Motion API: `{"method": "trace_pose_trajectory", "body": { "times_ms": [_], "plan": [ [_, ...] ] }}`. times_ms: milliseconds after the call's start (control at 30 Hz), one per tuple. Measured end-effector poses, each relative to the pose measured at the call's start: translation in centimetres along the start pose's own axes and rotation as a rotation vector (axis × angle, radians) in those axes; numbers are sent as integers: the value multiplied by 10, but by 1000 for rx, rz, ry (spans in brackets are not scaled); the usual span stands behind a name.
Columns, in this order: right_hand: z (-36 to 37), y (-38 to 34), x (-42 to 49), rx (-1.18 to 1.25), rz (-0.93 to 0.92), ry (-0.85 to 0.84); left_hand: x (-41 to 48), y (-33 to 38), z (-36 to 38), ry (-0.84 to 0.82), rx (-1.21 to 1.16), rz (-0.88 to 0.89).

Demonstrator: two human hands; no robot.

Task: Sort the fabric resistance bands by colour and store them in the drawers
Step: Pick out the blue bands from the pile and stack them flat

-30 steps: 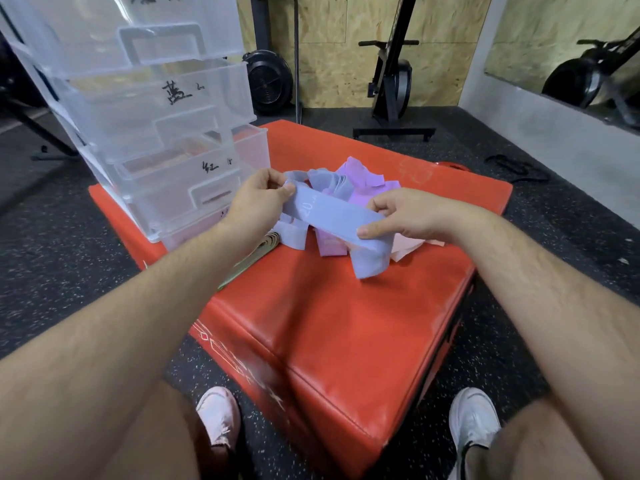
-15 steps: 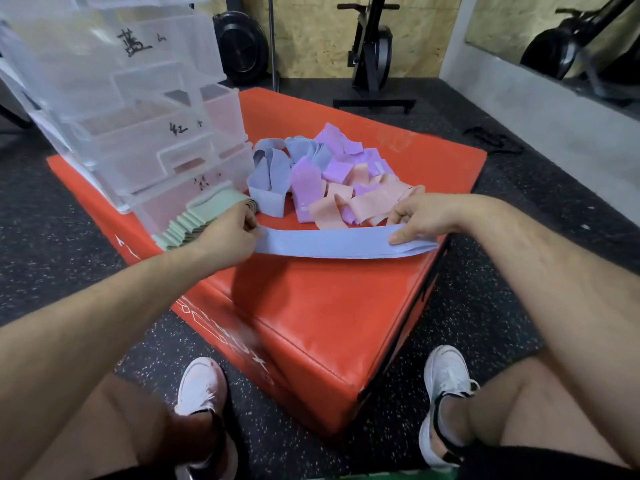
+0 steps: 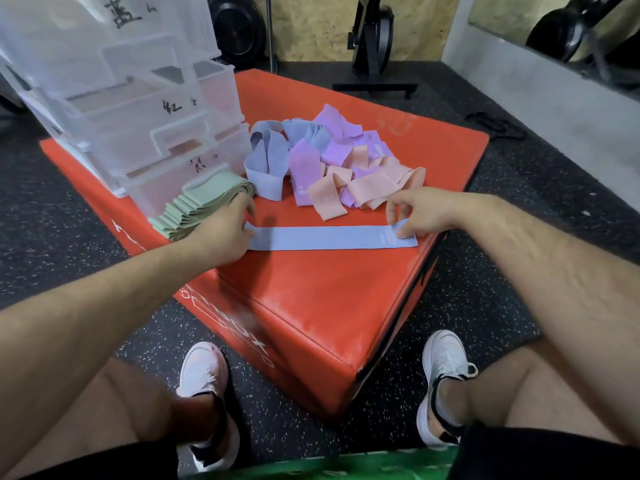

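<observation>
A blue fabric band (image 3: 325,238) lies flat and stretched out across the front of the red padded box (image 3: 311,306). My left hand (image 3: 221,230) holds its left end against the box. My right hand (image 3: 420,211) pinches its right end near the box's right edge. Behind the band is a loose pile of blue (image 3: 266,161), purple (image 3: 337,140) and peach bands (image 3: 363,187). A neat stack of flattened green bands (image 3: 194,207) lies by my left hand. The clear plastic drawer unit (image 3: 121,98) stands at the back left, with handwritten labels on its drawers.
The box sits on black speckled rubber floor (image 3: 485,258). My two white shoes (image 3: 204,372) are in front of the box. Black gym machines (image 3: 374,46) stand by the plywood back wall. A grey ledge (image 3: 554,98) runs along the right.
The blue band came out of the pile, was pulled straight between my hands and now lies flat on the box front. The view has tilted down.
</observation>
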State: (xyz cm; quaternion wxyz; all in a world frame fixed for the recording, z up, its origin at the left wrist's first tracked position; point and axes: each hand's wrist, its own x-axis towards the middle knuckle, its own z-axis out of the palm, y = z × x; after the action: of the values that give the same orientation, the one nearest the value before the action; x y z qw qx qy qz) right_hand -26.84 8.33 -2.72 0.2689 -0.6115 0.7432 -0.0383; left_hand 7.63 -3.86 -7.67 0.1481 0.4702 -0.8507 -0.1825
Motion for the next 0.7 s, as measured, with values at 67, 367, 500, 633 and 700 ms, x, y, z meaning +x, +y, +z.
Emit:
{"method": "trace_pose_trajectory", "body": {
  "times_ms": [67, 367, 500, 633, 700],
  "plan": [
    [1, -1, -1, -75, 14, -6, 1, -1, 0, -22, 72, 42],
    [-6, -20, 4, -203, 32, 64, 8, 19, -10, 26, 241, 61],
    [-9, -43, 14, -219, -60, 127, 31, 28, -16, 49, 234, 116],
    [-13, -74, 26, -211, -146, 180, 53, 36, -15, 28, 292, 73],
    [-12, -88, 33, -202, -176, 177, 64, 39, -13, 0, 379, 60]
  ]
}}
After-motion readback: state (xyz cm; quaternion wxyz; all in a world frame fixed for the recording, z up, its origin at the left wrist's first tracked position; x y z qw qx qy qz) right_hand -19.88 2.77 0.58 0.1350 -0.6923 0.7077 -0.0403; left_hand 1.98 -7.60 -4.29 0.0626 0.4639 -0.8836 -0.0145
